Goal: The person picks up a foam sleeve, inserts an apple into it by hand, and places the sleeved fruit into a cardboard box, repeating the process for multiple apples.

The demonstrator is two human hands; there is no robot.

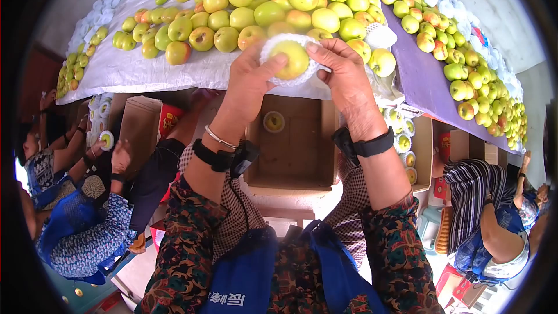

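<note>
A yellow-green apple (293, 61) sits partly inside a white foam net (285, 38), held up between my two hands above the table's front edge. My left hand (250, 78) is closed on the apple, its thumb pressed on the fruit's face. On the other side my right hand (343, 70) pinches the rim of the foam net between thumb and fingers. Below my hands stands an open cardboard box (290, 185) with one netted apple (274, 121) in its far left corner.
Loose apples (215, 0) cover the white-sheeted table (116, 75) ahead, and more lie on the purple cloth (418, 81) at right. A box of netted apples (427, 157) stands to my right. Co-workers sit on both sides; one person's hand (121, 156) is at left.
</note>
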